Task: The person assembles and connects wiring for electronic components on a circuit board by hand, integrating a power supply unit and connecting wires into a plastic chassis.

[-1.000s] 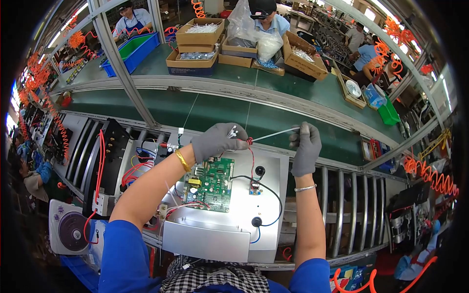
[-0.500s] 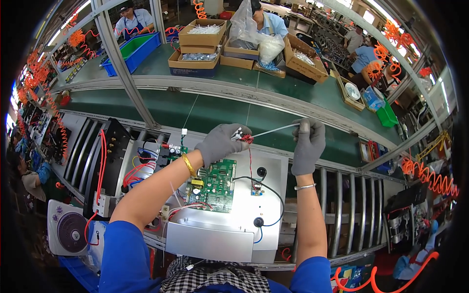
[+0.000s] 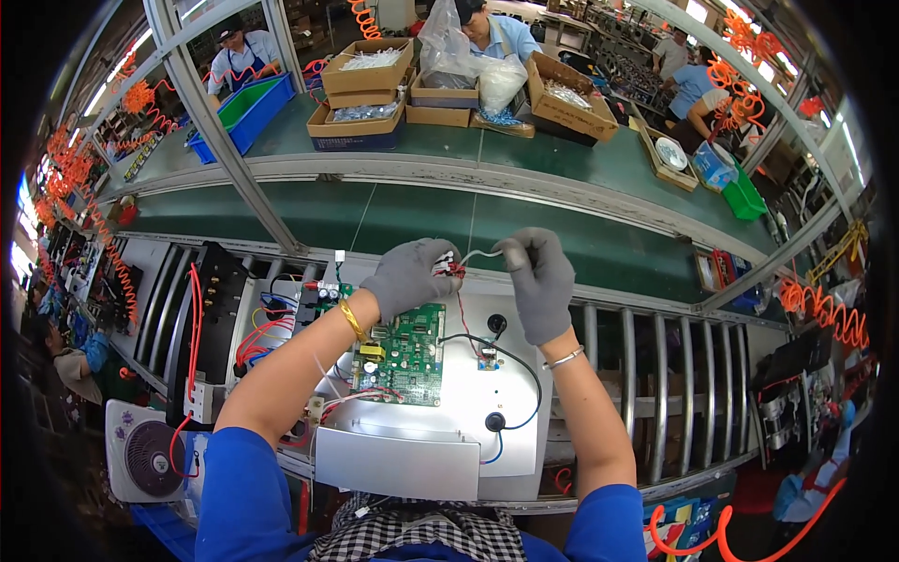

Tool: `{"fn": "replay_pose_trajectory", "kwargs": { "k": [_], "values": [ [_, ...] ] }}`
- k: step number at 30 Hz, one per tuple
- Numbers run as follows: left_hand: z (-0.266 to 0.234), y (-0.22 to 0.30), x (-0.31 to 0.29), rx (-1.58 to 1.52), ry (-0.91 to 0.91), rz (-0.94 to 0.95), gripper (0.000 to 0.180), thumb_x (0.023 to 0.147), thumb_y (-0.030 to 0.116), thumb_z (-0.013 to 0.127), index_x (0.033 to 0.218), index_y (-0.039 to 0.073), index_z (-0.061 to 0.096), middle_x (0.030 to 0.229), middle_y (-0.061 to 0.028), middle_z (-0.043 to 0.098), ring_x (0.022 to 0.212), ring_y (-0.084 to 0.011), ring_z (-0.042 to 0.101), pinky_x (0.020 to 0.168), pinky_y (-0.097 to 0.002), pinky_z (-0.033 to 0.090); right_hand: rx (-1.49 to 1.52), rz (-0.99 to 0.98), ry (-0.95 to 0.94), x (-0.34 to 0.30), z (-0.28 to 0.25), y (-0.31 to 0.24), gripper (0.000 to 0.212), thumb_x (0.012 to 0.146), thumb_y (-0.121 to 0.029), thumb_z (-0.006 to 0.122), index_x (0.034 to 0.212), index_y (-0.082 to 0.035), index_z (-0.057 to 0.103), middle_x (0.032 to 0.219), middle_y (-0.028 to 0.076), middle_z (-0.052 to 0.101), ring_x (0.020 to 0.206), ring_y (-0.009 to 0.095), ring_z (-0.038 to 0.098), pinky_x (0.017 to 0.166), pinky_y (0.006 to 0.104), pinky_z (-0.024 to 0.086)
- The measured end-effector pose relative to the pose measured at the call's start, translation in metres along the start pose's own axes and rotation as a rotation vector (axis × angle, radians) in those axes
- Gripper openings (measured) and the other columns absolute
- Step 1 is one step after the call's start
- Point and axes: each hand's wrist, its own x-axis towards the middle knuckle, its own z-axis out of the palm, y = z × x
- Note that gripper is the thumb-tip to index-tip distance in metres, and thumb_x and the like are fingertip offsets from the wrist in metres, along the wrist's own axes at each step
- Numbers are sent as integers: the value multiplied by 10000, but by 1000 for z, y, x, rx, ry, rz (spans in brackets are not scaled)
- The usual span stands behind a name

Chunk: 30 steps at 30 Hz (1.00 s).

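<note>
My left hand, in a grey glove, is closed on a small bundle of red wires with white connector ends. From it a thin pale strip, looking like a cable tie, bows across to my gloved right hand, which pinches its far end between thumb and finger. A twisted red wire runs from the bundle down to a small circuit board. Beneath my hands lies a silvery metal panel carrying a large green circuit board and two round black parts joined by a dark cable.
Metal rollers extend right of the panel. A black unit with red wires and a fan stand left. Across the green bench, a person is behind cardboard boxes. Orange coiled hoses hang at the sides.
My right hand has come left, closer to my left hand. The pale strip, stretched nearly straight before, now curves between them. The left hand keeps its grip on the bundle.
</note>
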Motion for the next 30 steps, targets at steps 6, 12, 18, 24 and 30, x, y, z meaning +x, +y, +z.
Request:
{"fn": "replay_pose_trajectory", "kwargs": {
  "k": [6,12,18,24,30],
  "values": [
    [-1,-3,1,10,-52,-3,394,774,337,729,1076,90,674,1051,-150,685,1005,-326,649,907,-399,491,-200,-45,-61,10,3,2,149,921,-165,692,978,-52,613,769,95,680,639,196,658,616,300,520],
    [-4,-4,-1,13,-92,4,426,778,370,731,1094,90,673,1062,-161,681,1021,-335,641,923,-402,481,-296,-67,-14,13,11,15,185,924,-231,692,953,-65,613,766,80,688,652,207,676,598,332,515],
    [-7,-4,-2,-8,-154,-30,450,788,383,729,1125,91,668,1046,-163,684,1014,-329,640,912,-395,481,-229,117,-70,24,10,18,191,902,-202,714,995,-56,634,798,87,712,698,197,702,626,316,530],
    [0,-13,-3,-20,-127,-21,447,809,418,690,1151,130,669,1079,-166,690,1048,-347,636,918,-410,492,-180,173,-237,4,18,10,217,895,-122,724,1069,-12,655,862,77,718,803,117,685,729,269,550],
    [-3,-3,-4,97,-156,11,477,846,460,642,1191,131,649,1086,-148,698,1043,-350,645,897,-420,504,-349,78,-313,-9,19,10,233,856,-163,752,1039,-43,671,873,101,716,795,196,701,707,310,551]
  ]
}}
